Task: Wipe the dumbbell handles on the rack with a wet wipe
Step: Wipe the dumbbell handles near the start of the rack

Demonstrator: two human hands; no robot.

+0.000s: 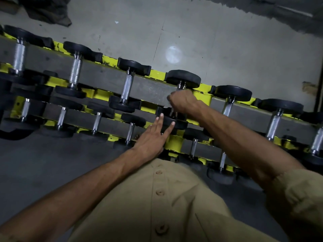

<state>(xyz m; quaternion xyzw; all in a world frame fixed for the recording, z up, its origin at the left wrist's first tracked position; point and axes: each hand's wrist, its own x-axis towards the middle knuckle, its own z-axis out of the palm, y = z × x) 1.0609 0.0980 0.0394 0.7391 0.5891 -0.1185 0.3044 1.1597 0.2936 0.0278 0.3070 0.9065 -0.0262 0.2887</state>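
- Head view, centre of the frame: the right hand is a closed fist, its fingers curled tight round the handle of one dumbbell on the upper row of the yellow rack.
- The wet wipe is hidden. It is presumably inside that fist, but I cannot tell.
- The left hand lies flat, fingers straight and spread, with its fingertips on the dumbbell's near head, apparently steadying it.
- To do this step well, the fist should slide along the full length of the handle and twist round it, so the knurled metal gets cleaned on its underside too.
- The flat hand should hold the head down so the dumbbell does not roll in its cradle.
- Only short bits of bare metal show at each end of the fist, and those collars are easy to miss.
- Neighbouring handles run toward the upper left and lower right of the frame, and a lower row sits nearer the person.
- The black heads sit close beside the working hand, so knuckles could knock them.
- The person's tan shirt hides part of the lower row.
- A dark cloth lies on the pale floor at upper left, well apart.
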